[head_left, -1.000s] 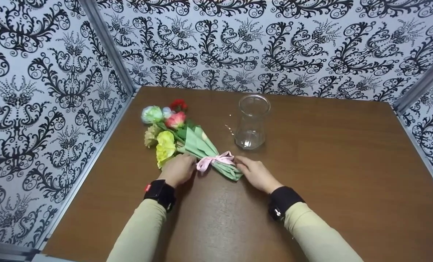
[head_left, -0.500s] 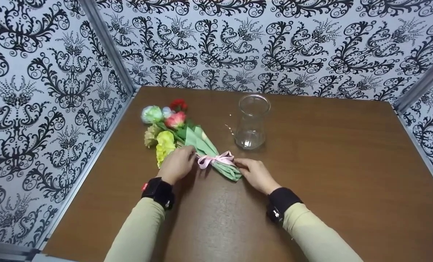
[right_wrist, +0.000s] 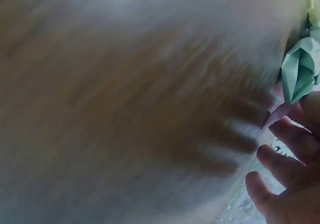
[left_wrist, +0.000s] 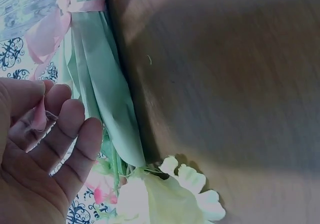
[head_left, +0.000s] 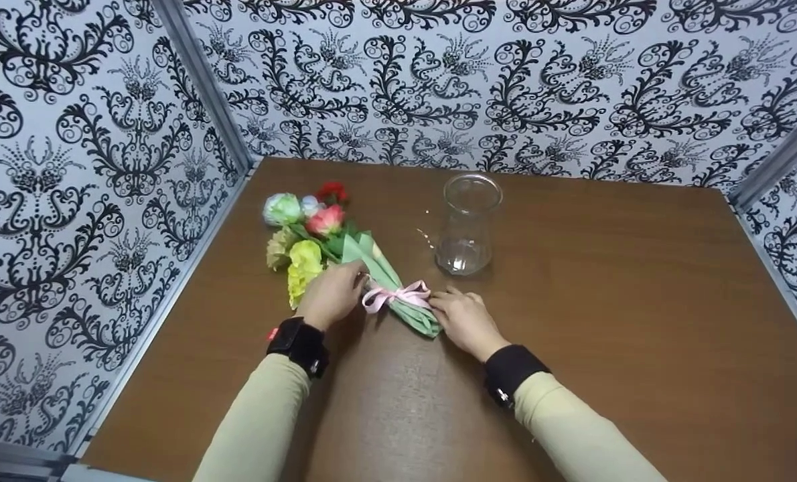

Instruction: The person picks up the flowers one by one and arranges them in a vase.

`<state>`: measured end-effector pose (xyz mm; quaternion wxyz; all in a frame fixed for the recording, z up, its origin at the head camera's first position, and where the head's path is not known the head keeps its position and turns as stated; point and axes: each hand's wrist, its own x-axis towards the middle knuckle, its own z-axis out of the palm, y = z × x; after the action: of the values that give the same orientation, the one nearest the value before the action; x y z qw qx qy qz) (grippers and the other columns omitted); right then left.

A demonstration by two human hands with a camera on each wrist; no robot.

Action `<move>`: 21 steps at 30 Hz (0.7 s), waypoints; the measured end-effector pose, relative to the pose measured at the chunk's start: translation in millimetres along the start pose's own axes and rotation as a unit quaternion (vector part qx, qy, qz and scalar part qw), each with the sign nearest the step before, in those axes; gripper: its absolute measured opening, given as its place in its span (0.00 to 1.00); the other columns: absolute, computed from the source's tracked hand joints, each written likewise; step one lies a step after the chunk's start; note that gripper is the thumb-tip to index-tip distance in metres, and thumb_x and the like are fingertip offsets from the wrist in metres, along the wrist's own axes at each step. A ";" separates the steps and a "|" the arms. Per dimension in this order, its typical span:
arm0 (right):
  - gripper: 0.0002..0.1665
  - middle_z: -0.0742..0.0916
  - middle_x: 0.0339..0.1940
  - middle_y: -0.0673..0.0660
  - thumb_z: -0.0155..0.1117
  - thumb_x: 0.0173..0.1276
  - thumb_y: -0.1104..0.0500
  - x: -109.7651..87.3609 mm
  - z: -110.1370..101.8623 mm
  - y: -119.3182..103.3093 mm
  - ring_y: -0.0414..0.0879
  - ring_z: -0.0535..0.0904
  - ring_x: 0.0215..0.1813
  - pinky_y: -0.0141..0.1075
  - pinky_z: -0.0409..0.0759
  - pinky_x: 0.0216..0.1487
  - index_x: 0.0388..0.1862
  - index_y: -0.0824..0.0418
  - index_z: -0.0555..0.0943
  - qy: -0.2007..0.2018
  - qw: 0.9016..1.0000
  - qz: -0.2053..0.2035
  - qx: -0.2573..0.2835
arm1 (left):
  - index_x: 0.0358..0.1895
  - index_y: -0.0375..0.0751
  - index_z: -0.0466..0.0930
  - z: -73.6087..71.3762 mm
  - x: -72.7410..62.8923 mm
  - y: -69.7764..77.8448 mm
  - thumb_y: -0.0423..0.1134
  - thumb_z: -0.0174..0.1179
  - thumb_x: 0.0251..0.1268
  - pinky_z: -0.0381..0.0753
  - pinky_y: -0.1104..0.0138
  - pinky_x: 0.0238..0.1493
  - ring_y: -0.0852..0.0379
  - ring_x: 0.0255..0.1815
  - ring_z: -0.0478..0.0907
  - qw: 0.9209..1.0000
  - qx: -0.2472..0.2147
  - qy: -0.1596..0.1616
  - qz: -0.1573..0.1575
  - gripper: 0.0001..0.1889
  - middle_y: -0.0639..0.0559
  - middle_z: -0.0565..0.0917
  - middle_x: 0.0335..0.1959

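Left hand (left_wrist: 42, 149) pinching pink ribbon (left_wrist: 48, 37), green wrapping (left_wrist: 102, 78) alongside; pale flower (left_wrist: 167, 199)

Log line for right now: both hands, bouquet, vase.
left hand: pinching pink ribbon | right hand: fingers at ribbon's opposite side, grip unclear | bouquet: lying on table, bow tied | glass vase: upright

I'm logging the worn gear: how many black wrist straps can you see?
2. The left strap sits behind the left hand, which pinches the pink ribbon; the right strap sits behind the right hand. I see no sign of others hidden.
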<state>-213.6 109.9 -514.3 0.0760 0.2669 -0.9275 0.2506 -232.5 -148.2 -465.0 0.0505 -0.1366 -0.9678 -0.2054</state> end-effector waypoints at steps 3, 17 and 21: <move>0.10 0.86 0.60 0.65 0.64 0.72 0.64 0.4 -0.7 0.8 0.70 0.75 0.68 0.64 0.71 0.64 0.47 0.65 0.88 -0.015 0.999 0.021 0.024 | 0.40 0.44 0.82 0.0 3.0 2.5 0.36 0.60 0.73 0.83 0.51 0.40 0.48 0.38 0.84 1.000 -0.002 -0.003 0.004 0.03 0.50 0.86 0.35; 0.06 0.90 0.32 0.57 0.69 0.70 0.61 0.1 -5.6 -3.1 0.58 0.87 0.39 0.55 0.80 0.45 0.33 0.61 0.85 0.039 0.998 0.028 0.036 | 0.38 0.43 0.82 -0.4 10.6 7.0 0.36 0.59 0.74 0.84 0.51 0.39 0.46 0.37 0.85 1.000 -0.002 -0.002 0.010 0.04 0.48 0.87 0.36; 0.04 0.90 0.31 0.56 0.69 0.69 0.63 1.0 -9.6 -8.2 0.56 0.87 0.35 0.58 0.80 0.55 0.34 0.61 0.83 0.054 0.998 0.001 0.021 | 0.37 0.44 0.80 -0.2 12.4 5.3 0.39 0.57 0.77 0.83 0.50 0.37 0.46 0.35 0.84 1.000 -0.002 -0.009 -0.003 0.07 0.49 0.85 0.32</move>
<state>-209.9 108.3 -502.3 0.1203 0.2538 -0.9169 0.2837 -242.9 -140.7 -460.9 0.0407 -0.1352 -0.9683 -0.2063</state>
